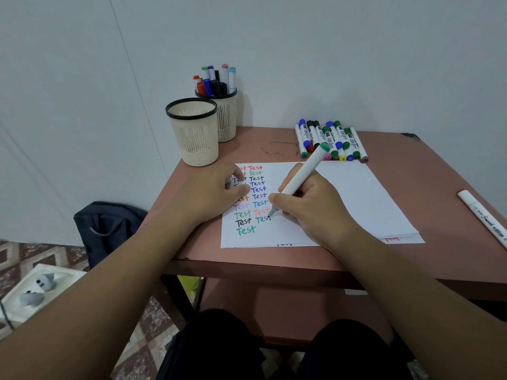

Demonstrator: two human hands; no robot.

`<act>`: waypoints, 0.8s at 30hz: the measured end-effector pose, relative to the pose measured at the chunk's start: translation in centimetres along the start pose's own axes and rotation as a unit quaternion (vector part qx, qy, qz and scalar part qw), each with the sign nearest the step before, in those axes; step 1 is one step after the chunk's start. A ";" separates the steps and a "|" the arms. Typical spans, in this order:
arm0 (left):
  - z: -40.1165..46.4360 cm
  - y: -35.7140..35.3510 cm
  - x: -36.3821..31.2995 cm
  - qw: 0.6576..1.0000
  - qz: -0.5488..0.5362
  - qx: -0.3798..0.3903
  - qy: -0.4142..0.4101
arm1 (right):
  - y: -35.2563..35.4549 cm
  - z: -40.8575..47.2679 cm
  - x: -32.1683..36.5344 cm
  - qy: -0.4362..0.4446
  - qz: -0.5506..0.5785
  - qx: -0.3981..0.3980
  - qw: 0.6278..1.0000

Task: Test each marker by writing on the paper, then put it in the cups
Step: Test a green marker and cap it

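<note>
My right hand [310, 204] grips a white marker [303, 172] with a green end, its tip touching the white paper [356, 198] at the end of a teal "Test". The sheet carries two columns of "Test" in several colours. My left hand [216, 193] rests on the paper's left part, fingers curled loosely, covering some words. An empty beige mesh cup [193, 131] stands at the table's back left. Behind it a second cup [227, 116] holds several markers. A pile of markers [330, 139] lies at the back, right of centre.
One white marker [484, 216] lies alone at the table's right edge. The brown table [428, 171] stands against a pale wall. A dark backpack [109, 226] sits on the floor to the left, with a white tray [38, 289] of grey items nearer me.
</note>
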State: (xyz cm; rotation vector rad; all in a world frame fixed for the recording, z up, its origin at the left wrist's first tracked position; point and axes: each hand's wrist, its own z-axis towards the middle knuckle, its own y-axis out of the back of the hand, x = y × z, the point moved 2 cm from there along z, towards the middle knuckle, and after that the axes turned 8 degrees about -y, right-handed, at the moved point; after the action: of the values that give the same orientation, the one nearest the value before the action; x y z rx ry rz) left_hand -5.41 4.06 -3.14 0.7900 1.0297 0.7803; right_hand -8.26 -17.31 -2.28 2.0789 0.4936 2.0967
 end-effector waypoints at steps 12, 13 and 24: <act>-0.2 0.2 -0.3 1.000 -0.011 -0.001 -0.007 | 0.2 0.3 -0.2 0.000 0.018 -0.026 0.999; -0.3 0.3 -0.4 1.000 -0.021 -0.010 -0.011 | 0.3 0.4 -0.3 -0.001 0.043 -0.029 0.999; -0.2 0.1 -0.1 0.992 -0.054 -0.045 -0.103 | 0.6 0.6 -0.3 0.008 0.225 -0.004 0.974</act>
State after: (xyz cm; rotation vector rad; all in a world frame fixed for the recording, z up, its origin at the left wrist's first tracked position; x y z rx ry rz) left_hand -5.63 4.10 -3.09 0.7150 0.8397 0.6334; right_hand -7.58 -17.92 -2.38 2.3431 0.0067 2.3370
